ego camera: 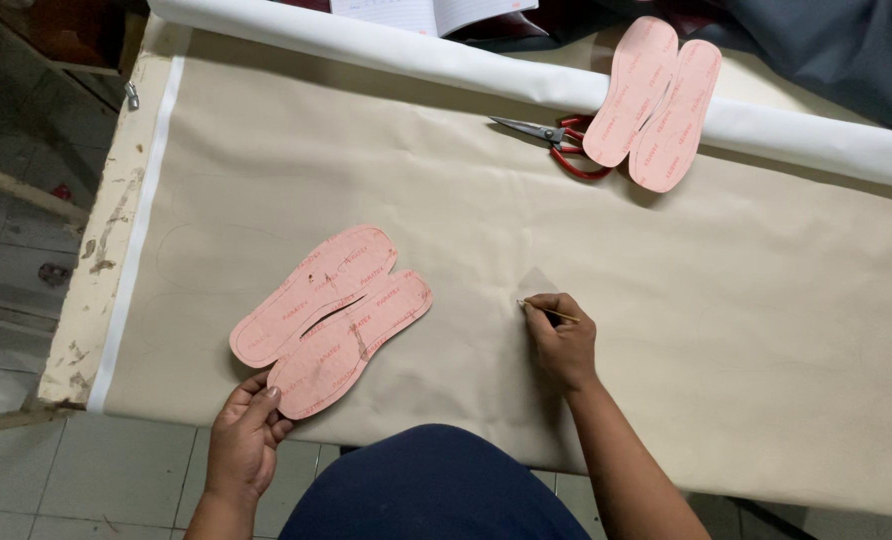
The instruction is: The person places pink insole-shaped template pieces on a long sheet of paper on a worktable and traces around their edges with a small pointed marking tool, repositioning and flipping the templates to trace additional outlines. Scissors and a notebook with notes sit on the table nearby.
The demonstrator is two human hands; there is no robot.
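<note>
My left hand (244, 438) grips the near end of two pink insole-shaped templates (331, 315) that lie overlapped on a beige sheet of material (466, 210) spread over the table. My right hand (563, 340) is closed on a thin pen (548, 311) whose tip touches the sheet to the right of the templates. Faint drawn outlines show on the sheet left of the templates.
A second pair of pink insole templates (654, 100) rests at the far edge on a white roll (446, 58), beside red-handled scissors (556, 140). An open notebook (436, 12) and dark cloth (846, 50) lie behind. The table's left edge (96, 260) drops to a tiled floor.
</note>
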